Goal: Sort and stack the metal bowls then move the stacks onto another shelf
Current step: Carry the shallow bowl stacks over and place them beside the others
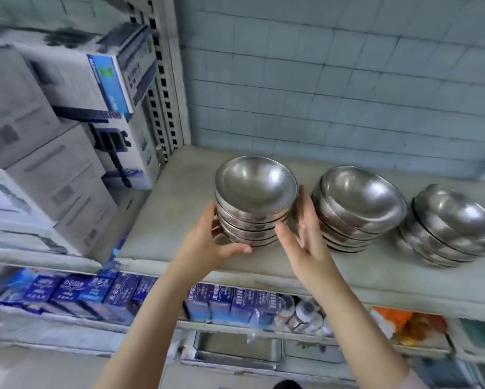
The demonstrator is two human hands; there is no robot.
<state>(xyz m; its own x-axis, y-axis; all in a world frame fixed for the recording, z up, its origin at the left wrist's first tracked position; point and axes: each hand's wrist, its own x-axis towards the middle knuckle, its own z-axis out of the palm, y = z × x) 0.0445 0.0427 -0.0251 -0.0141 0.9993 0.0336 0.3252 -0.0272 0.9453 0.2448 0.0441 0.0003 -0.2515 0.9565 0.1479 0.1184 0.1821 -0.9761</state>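
Observation:
Three stacks of metal bowls stand on the grey shelf [165,226] in front of a tiled wall. The left stack [254,197] holds several nested bowls, open side up. My left hand [210,245] cups its left and lower side, thumb under the front. My right hand [303,234] is at its right side, fingers spread and raised, palm close to the bowls; whether it touches them is unclear. The middle stack [357,209] and the right stack [449,228] lean a little to the right, untouched.
White and blue cardboard boxes [67,130] fill the shelf bay to the left, behind a perforated upright [162,80]. Below are blue cartons [95,290], small bottles [303,313] and orange packets [404,324]. A metal tray [235,349] lies lower down.

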